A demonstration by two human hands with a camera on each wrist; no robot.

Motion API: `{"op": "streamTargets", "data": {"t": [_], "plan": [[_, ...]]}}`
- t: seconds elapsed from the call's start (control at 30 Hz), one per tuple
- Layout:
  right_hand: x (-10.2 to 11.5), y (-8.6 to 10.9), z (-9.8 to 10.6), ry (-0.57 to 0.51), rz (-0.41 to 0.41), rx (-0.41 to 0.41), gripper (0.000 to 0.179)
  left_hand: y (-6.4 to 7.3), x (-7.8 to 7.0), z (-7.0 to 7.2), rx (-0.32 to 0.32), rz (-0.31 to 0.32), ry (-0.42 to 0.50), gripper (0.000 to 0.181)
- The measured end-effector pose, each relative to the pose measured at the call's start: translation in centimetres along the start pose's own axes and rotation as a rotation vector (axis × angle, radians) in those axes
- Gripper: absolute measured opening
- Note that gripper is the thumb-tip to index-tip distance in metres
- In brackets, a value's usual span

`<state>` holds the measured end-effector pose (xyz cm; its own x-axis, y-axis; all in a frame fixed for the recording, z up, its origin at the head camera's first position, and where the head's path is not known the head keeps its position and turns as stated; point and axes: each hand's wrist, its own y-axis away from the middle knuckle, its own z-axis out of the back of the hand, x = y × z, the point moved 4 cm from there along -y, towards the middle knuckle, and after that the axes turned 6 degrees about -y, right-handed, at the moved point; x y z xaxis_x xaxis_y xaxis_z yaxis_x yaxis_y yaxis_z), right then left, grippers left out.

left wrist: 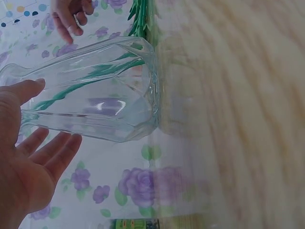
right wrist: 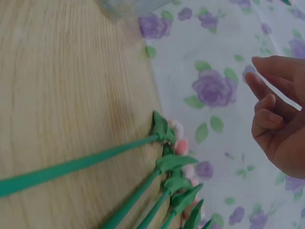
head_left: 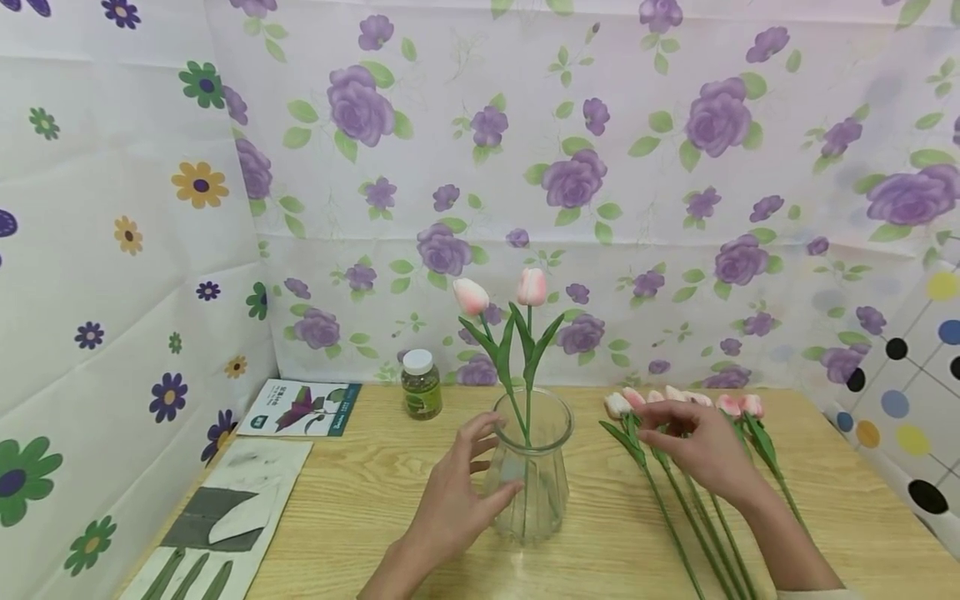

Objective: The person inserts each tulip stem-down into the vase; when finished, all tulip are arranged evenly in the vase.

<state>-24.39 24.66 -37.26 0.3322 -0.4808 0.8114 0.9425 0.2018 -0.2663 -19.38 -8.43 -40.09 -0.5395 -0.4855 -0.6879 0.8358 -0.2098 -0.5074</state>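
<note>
A ribbed clear glass vase (head_left: 528, 500) stands upright on the table, holding two pale pink tulips (head_left: 532, 287) with green stems and leaves. My left hand (head_left: 461, 492) is at the vase's left side, its thumb in front of the glass and its relaxed fingers by the rim and neck. In the left wrist view, the thumb overlaps the vase (left wrist: 95, 90) and the loosely spread fingers lie along its edge. My right hand (head_left: 701, 446) hovers over a row of pink and white tulips (head_left: 750, 407). In the right wrist view, its half-bent fingers hold nothing, apart from the tulips (right wrist: 178, 183).
Behind the vase, a small jar (head_left: 422, 392) with a white lid stands near the back edge. A printed card (head_left: 300, 408) and a flat packet (head_left: 225, 508) with a grey patch lie at the left. Flower-patterned cloth (head_left: 465, 125) hangs behind the table.
</note>
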Motion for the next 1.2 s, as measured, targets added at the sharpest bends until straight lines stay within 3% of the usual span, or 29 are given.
{"op": "streamTargets", "data": {"t": [0.27, 0.43, 0.93, 1.2], "plan": [[-3.2, 1.1, 0.2, 0.015, -0.145, 0.094, 0.037, -0.1, 0.1, 0.0, 0.006, 0.009, -0.001, 0.087], [-4.7, 1.5, -0.2, 0.024, -0.189, 0.139, 0.038, 0.0, 0.2, 0.0, 0.005, 0.010, -0.009, 0.089], [-6.5, 2.2, -1.2, 0.062, -0.336, 0.181, 0.035, 0.0, 0.3, -0.1, 0.011, 0.021, -0.004, 0.088], [-6.7, 2.3, -1.6, 0.063, -0.314, 0.216, 0.029, 0.1, 0.4, -0.1, 0.017, 0.026, -0.008, 0.088]]}}
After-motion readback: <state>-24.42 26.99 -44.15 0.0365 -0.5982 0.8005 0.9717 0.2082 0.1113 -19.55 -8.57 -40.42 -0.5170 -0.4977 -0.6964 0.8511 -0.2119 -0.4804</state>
